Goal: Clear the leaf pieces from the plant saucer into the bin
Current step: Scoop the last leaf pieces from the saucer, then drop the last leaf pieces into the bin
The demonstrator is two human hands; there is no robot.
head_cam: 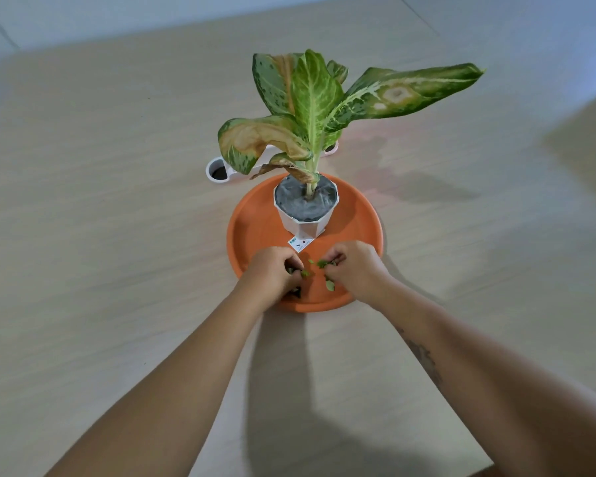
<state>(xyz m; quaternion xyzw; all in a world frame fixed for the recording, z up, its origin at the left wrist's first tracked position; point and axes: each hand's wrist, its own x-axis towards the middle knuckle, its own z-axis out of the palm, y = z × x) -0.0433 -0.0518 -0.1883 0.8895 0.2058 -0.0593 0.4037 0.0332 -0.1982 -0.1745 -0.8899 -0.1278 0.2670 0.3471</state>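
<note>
An orange round saucer (255, 225) lies on the table with a white pot (305, 220) holding a leafy plant (312, 94) at its far side. Small green leaf pieces (329, 285) lie on the saucer's near part. My left hand (272, 273) is curled over the near left of the saucer and pinches leaf pieces (305, 273). My right hand (353, 266) is curled over the near right and pinches a green leaf piece (321, 263) at its fingertips. Both palms hide part of the saucer floor.
A white container (217, 171) with a round opening stands behind the plant, mostly hidden by the leaves. A small printed label (300, 243) lies on the saucer by the pot. The wooden table (117, 201) ends at the near right.
</note>
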